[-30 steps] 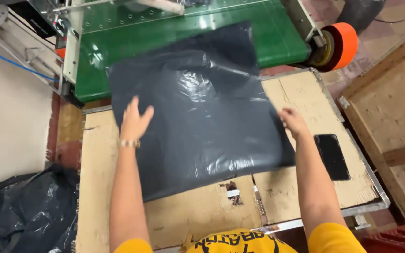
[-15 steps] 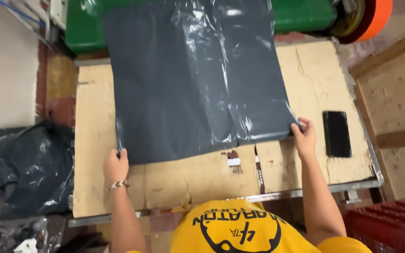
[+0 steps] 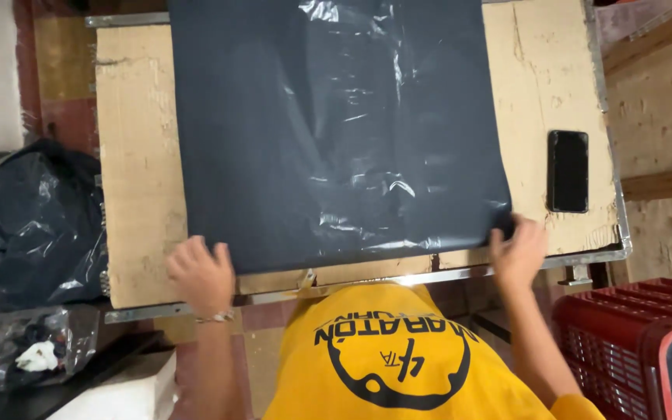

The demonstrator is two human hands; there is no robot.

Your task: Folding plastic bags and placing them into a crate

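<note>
A large dark grey plastic bag (image 3: pixel 336 132) lies flat on a cardboard-covered table (image 3: pixel 138 163). My left hand (image 3: pixel 200 274) grips the bag's near left corner at the table's front edge. The near right corner is pinched in my right hand (image 3: pixel 516 253). Both hands sit level with the front metal rim, with my yellow shirt below them.
A black phone (image 3: pixel 568 170) lies on the cardboard right of the bag. A heap of black plastic bags (image 3: pixel 29 225) sits on the floor at left, with a clear bag of small items (image 3: pixel 29 350) below it. A red crate (image 3: pixel 635 342) stands at lower right.
Both hands drew back from the bag's middle to its near corners and pulled the bag toward me; it now reaches the table's front edge.
</note>
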